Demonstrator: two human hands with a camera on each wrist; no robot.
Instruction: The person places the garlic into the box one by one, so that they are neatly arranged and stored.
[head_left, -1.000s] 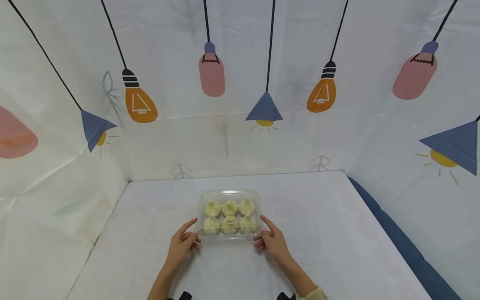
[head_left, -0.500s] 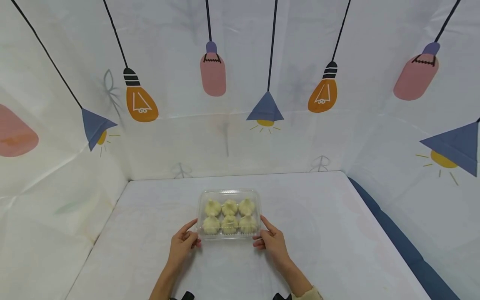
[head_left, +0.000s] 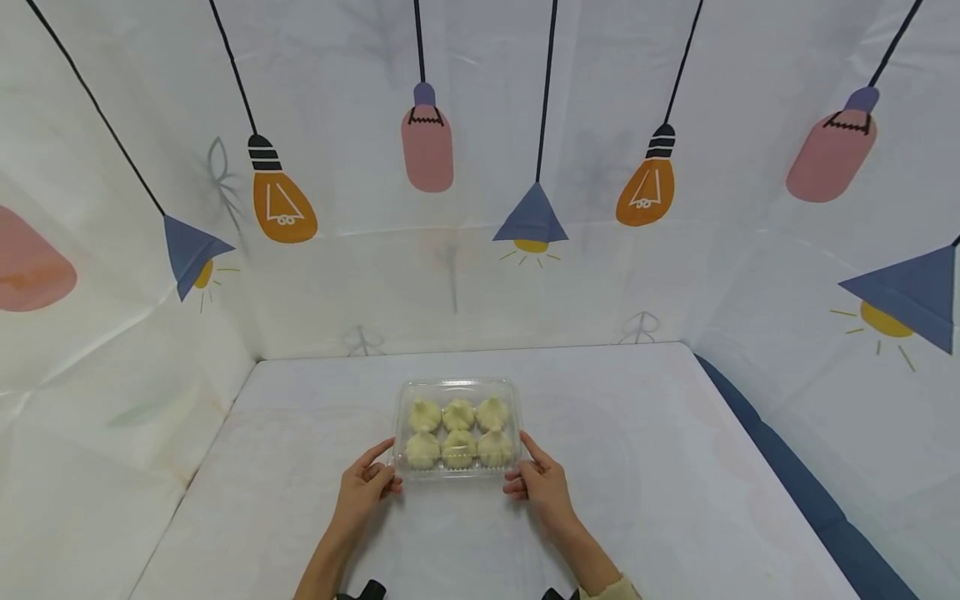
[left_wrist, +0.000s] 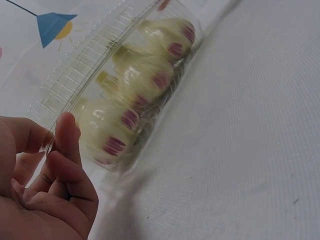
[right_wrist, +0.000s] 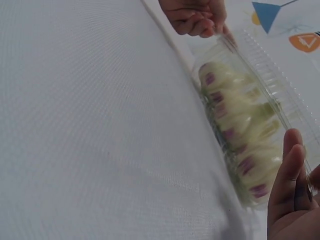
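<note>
A clear plastic clamshell box sits on the white table, holding several pale, garlic-like bulbs in two rows. Purple streaks mark the bulbs' lower sides in both wrist views. My left hand pinches the left end of the box's rim, the thumb at the near corner and the index finger stretched along the side. At the opposite end, my right hand pinches the rim the same way. In the right wrist view, the left hand appears beyond the box, and the lid looks closed over the bulbs.
The white table is enclosed by white fabric walls at the back and sides, printed with hanging lamps. Dark blue material runs along the table's right edge.
Both hands keep their hold at the box's two ends. The box has barely moved, and the camera view has shifted slightly.
</note>
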